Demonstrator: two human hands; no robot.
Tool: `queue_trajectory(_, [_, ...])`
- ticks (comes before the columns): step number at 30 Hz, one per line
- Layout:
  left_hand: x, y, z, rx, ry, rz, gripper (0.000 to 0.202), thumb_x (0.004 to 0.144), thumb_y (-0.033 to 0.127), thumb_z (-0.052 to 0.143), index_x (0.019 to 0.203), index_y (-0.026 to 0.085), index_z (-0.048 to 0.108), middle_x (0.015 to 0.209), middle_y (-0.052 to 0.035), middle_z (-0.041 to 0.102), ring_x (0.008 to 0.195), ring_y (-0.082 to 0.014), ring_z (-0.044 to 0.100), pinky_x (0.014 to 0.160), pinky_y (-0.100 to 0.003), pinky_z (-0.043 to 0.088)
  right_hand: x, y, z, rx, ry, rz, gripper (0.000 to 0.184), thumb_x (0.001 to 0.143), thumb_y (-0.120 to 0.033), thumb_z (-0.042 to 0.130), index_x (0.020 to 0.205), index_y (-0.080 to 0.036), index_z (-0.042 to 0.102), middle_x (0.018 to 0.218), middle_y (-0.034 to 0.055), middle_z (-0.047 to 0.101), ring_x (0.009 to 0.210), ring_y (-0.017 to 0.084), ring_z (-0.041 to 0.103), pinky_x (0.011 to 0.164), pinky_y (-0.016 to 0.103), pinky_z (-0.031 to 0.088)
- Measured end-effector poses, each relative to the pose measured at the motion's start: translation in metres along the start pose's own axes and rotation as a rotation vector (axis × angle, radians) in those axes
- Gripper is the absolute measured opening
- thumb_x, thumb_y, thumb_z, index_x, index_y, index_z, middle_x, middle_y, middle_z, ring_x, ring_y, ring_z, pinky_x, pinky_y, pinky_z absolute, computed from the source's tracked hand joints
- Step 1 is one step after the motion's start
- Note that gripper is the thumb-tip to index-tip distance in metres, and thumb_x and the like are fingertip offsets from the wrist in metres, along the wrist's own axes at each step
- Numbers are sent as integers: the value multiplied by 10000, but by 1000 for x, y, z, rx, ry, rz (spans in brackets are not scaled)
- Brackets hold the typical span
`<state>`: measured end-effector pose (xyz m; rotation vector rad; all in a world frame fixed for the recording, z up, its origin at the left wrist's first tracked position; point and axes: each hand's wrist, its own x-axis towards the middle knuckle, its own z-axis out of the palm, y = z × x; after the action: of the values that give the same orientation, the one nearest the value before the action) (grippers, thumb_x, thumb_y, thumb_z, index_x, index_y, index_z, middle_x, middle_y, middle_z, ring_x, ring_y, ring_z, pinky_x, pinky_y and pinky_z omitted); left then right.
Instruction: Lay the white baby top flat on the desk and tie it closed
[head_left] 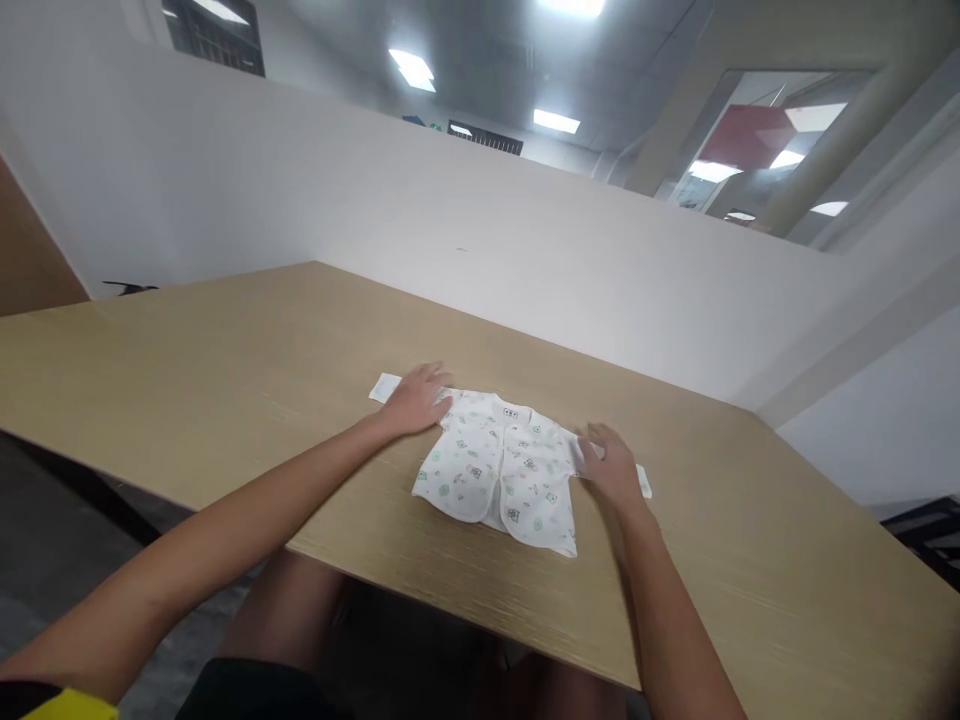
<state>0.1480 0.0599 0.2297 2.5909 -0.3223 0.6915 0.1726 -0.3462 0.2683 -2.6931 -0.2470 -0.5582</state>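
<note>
In the head view, a pale wood table (225,360) spreads around a small white shirt (469,470), with a white wall (450,240) rising along the far edge toward 12 o'clock and glass above it showing ceiling lights (556,121). A red panel (750,135) shows through or in the glass toward 1 o'clock. Taking the shirt as the dial's centre, a dark object (131,288) pokes up past the tabletop at 10 o'clock, and a black slatted thing (930,530) sits beyond the edge at 3. The shirt lies flat, printed in green and grey, neckline at 12, its split front running down to a hem at 6. The left hand (420,398) rests palm down over the sleeve at 10 o'clock, thumb apart from the fingers, forearm coming in from 8. The right hand (611,468), blurred, bends over the sleeve at 3, forearm from between 4 and 5; whether it pinches or only presses cannot be made out. The hands are well apart, each hiding mid-sleeve, cuffs (385,388) showing beyond.
</note>
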Motion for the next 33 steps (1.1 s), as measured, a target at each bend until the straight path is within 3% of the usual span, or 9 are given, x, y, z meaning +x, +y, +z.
queue_trajectory(2, [-6,25,4,-83,75,196,449,1015,419,475,1349,172,648,1472,-116,536,1375,-271,472,1190,-429,367,-6,-25,6,214,-9,-172,445,994,-460,529,1215,-138,741,1275,97,672,1182,225,615,1071,346,463])
queue_trajectory(6, [-20,62,17,-146,66,427,318,998,375,522,1182,175,686,1169,-94,610,1087,-231,552,995,-407,458,-24,-72,25,381,-211,-372,298,979,-446,587,977,-187,734,870,22,653,792,139,577,748,278,449])
queue_trajectory(10, [-33,69,30,-131,-28,469,388,993,374,549,1320,183,632,1326,-112,559,1179,-261,525,1031,-441,438,-40,-91,36,338,-337,-432,172,953,-335,596,943,-173,651,731,-18,526,665,99,466,664,251,376])
queue_trajectory(16, [-51,63,29,-75,-124,486,429,1034,415,502,1389,194,598,1417,-94,552,1298,-286,483,1106,-477,391,-52,-94,25,271,-414,-423,196,939,-370,636,917,-177,662,758,-22,554,691,93,474,666,241,364])
queue_trajectory(19, [-45,70,25,-97,-127,436,384,1023,407,511,1328,212,642,1337,-77,604,1237,-273,528,1064,-463,418,-44,-97,16,391,-472,-331,275,942,-443,645,1034,-190,702,748,-27,569,659,94,491,644,239,381])
queue_trajectory(21, [-29,78,22,-88,-127,343,351,1010,361,500,1269,196,670,1236,-83,638,1173,-274,563,1018,-455,446,-31,-100,14,426,-417,-241,304,955,-409,616,1153,-192,696,740,-32,577,649,100,505,652,242,396])
queue_trajectory(24, [2,94,24,-84,-164,132,347,977,287,493,1245,174,682,1244,-85,645,1121,-270,608,944,-428,496,-7,-104,18,288,-321,-165,343,913,-225,569,1232,-202,693,729,-38,591,676,110,525,694,249,397])
queue_trajectory(27, [23,104,34,-113,-211,-65,288,940,276,544,1146,192,726,1208,-54,676,1057,-251,644,871,-394,520,6,-104,29,118,-319,-134,400,854,-141,531,1192,-207,734,747,-28,620,707,118,537,705,255,379])
queue_trajectory(33, [23,96,55,-237,-98,-11,115,869,212,643,903,204,752,1029,-21,717,1007,-215,658,836,-329,497,-3,-95,44,164,-280,-141,245,874,-265,568,1017,-193,752,723,-21,624,715,125,549,699,256,374])
